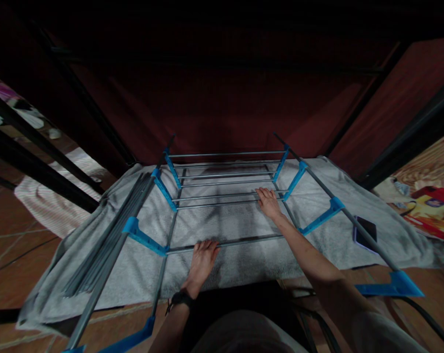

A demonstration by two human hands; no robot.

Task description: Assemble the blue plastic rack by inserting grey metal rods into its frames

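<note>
A rack frame of grey metal tubes with blue plastic brackets [146, 238] stands on a grey blanket. My left hand [203, 262], with a dark band on its wrist, has its fingers curled over the nearest metal rod [247, 240] of the rack. Farther back and to the right, my right hand [269, 203] closes over another metal rod [222, 196]. Several thin crossbars run between the left and right brackets behind it. The undersides of both hands are hidden, so the thumbs barely show.
A bundle of loose metal rods [106, 240] lies on the grey blanket [229, 274] at left. A phone [365, 234] rests on the right side, partly beneath a side tube. Behind rises a dark red panel [222, 108]. Black frame bars [413, 142] flank the space, and a red-and-yellow package [433, 211] lies at right.
</note>
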